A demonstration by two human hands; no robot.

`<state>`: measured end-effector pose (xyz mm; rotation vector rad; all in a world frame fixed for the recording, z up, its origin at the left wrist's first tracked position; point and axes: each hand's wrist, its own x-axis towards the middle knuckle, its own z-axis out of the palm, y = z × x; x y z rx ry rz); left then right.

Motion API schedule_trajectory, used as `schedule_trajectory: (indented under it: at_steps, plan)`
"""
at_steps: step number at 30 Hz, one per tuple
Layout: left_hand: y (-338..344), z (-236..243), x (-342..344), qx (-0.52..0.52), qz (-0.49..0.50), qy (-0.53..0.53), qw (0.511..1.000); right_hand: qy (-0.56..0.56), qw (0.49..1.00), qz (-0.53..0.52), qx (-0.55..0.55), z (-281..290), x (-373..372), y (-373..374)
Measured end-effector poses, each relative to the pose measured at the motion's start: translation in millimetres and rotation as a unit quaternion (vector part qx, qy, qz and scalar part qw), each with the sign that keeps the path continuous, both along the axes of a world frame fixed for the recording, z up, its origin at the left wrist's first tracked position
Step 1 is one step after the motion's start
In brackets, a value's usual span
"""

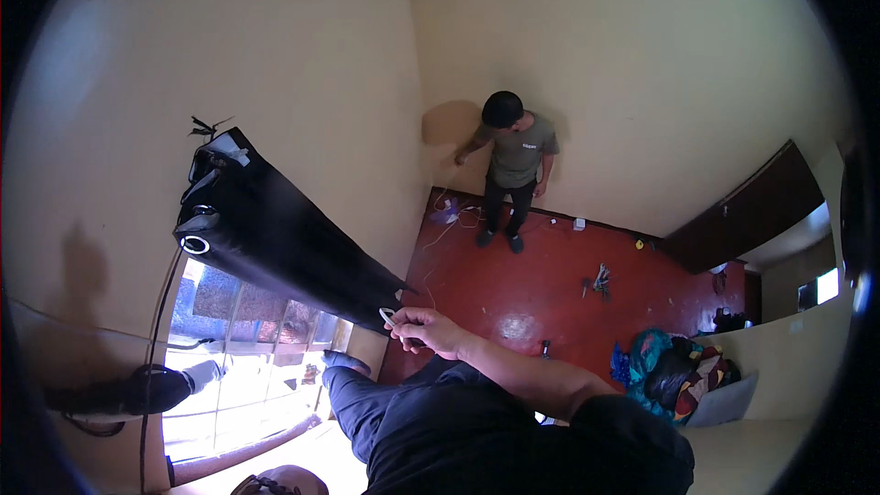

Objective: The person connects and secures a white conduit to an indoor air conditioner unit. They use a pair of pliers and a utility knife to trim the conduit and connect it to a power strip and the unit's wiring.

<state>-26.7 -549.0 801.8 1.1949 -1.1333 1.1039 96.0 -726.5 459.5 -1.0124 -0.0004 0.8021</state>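
Right hand point(428, 330) — grip narrow on one pale loop point(386, 313) — beside one black curtain point(275, 220).

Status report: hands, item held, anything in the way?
Right hand pinching small pale loop; left hand not seen. Black curtain hanging by window. Other person in corner, not in way.

Window point(243, 403) overexposed by daylight; detail crushed in black curtain point(275, 229); shadow cast on back wall point(642, 64); glare caught on red floor point(477, 298); edges fisheye-bent, corners blacked out.
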Motion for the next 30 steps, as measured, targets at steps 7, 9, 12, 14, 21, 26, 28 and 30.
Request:
schedule_trajectory:
  at_steps: [7, 9, 12, 14, 21, 26, 28, 30]
  plan:
    - [30.6, -11.8, -2.6, 0.091, 0.086, 0.029, 0.992, -0.017, 0.999, 0.023, 0.029, 0.2, 13.8, 10.5]
    - [51.3, -42.2, -3.2, 0.204, 0.195, 0.111, 0.953, -0.042, 0.998, 0.031, 0.046, 12.6, 20.7, 16.5]
    - [49.8, -175.0, 39.8, 0.177, 0.269, 0.472, 0.821, -0.007, 0.991, 0.031, 0.128, 31.0, 28.8, 18.8]
    - [36.4, -234.6, 67.0, 0.173, 0.177, 0.589, 0.769, 0.035, 0.977, 0.027, 0.209, 44.8, 31.5, 20.3]
    - [30.8, -302.3, 86.2, 0.216, 0.102, 0.6, 0.763, 0.013, 0.973, 0.016, 0.229, 76.3, 49.2, 27.3]
    - [30.2, -258.8, 92.6, 0.029, -0.085, 0.776, 0.625, -0.018, 0.99, -0.039, 0.136, 71.8, 65.4, 3.9]
    - [25.3, -258.2, 97.5, -0.061, -0.153, 0.755, 0.634, 0.002, 0.992, -0.032, 0.124, 65.7, 62.9, -0.5]
    - [30.4, -268.9, 101.3, -0.121, -0.247, 0.717, 0.641, 0.017, 0.993, -0.02, 0.112, 60.4, 53.3, -1.7]
